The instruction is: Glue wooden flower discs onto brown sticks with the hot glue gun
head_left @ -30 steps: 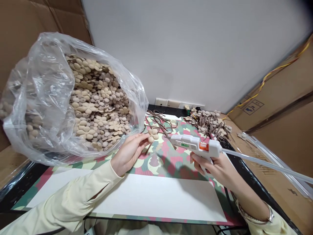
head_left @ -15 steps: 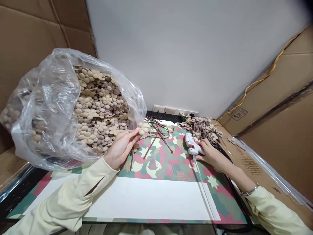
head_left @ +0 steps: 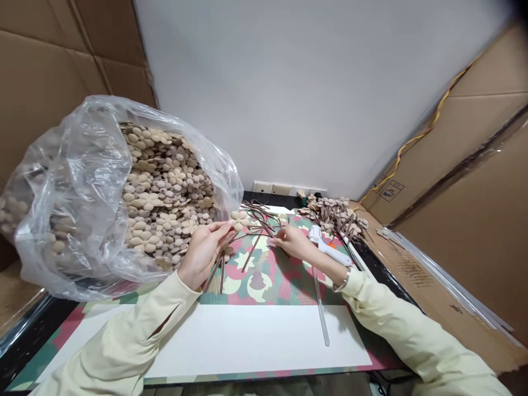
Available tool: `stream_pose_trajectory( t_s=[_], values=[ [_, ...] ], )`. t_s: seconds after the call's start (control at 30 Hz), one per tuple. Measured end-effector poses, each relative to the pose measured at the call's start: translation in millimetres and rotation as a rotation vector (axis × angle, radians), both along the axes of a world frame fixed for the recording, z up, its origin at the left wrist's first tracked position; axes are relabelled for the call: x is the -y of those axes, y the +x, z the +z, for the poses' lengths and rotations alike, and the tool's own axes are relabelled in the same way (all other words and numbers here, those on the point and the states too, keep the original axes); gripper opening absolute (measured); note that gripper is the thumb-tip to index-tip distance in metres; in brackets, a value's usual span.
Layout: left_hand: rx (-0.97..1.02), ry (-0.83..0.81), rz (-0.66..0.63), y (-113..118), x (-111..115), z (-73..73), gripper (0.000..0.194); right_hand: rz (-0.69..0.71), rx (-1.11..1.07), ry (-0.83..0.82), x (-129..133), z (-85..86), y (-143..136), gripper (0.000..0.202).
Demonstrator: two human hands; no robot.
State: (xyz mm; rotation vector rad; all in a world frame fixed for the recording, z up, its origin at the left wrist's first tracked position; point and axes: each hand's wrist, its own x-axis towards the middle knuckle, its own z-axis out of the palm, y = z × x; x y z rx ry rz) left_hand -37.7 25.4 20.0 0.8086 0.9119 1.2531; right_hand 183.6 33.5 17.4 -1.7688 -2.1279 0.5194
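My left hand (head_left: 203, 252) pinches a beige felt flower (head_left: 239, 220) by its edge, holding it beside the plastic bag's mouth. My right hand (head_left: 291, 242) is among the thin brown strips (head_left: 252, 254), its fingertips drawn together at their right side. Whether a strip is between those fingers, I cannot tell. Behind my right wrist a white glue gun (head_left: 336, 254) lies on the table, a clear glue stick (head_left: 320, 313) sticking out of it toward me.
A clear plastic bag (head_left: 88, 159) full of beige and grey-brown flowers (head_left: 173, 176) stands at left. Flowers with brown strips (head_left: 330, 213) are heaped at the back right. White paper (head_left: 231, 341) covers the front of the patterned table mat (head_left: 235, 297). Cardboard (head_left: 466, 181) borders the right side.
My right hand has let go of the glue gun and moved left to the brown strips. The glue gun now rests on the table. My left hand still holds the flower.
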Motion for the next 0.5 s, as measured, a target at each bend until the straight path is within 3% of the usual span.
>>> stream_pose_trajectory(
  t_s=[0.13,0.37,0.5],
  values=[
    [-0.03,0.02,0.001,-2,0,-0.3,0.006,-0.112,-0.036,0.019,-16,-15.9,-9,0.02],
    [-0.013,0.015,0.0,-4,0,3.9,0.004,-0.093,-0.111,-0.023,-19,1.5,-1,0.025],
    [0.011,0.012,-0.011,-4,1,7.0,0.005,-0.059,-0.167,-0.023,-24,-1.0,-10,0.025]
  ],
)
